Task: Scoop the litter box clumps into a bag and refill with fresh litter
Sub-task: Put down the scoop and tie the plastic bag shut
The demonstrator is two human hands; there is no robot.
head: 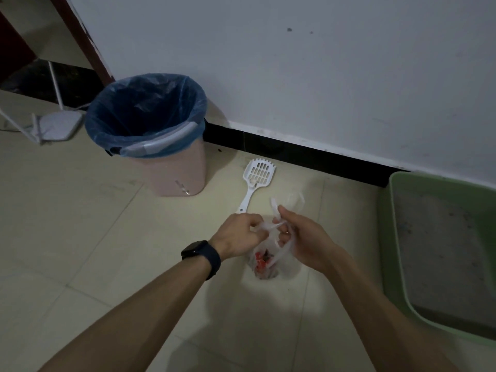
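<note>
Your left hand (237,234) and right hand (303,237) meet directly above the bag (271,264), which sits on the floor (107,237) between your forearms. Each grip is clenched on a twisted handle strip of the bag; the fingers appear to be tying or closing the top.

Progress, judged from the layout:
1. Scooping appears complete. The scoop (255,181) lies released on the floor just beyond the bag, handle toward you.
2. The bag already holds contents; dark and red shapes show through its wall, but they cannot be identified.
3. Closing the bag is the step in hand.
4. Refilling is not yet done. The litter box (397,237), to the right of the bag, shows a thin, flat grey layer. No fresh litter container is in view.

Materials and shapes:
- Bag: thin, translucent white film, crinkled, soft-sided; it will sag if lifted by one handle only.
- Scoop: rigid white plastic, slotted blade with a toothed front edge, narrow straight handle.
- Litter box: green plastic, rectangular, rounded corners, smooth raised rim.
- Bin (161,157): beyond and left of the bag, pink tapered plastic, lined with a glossy blue film liner folded over its rim.
- Floor: smooth pale tiles.
</note>
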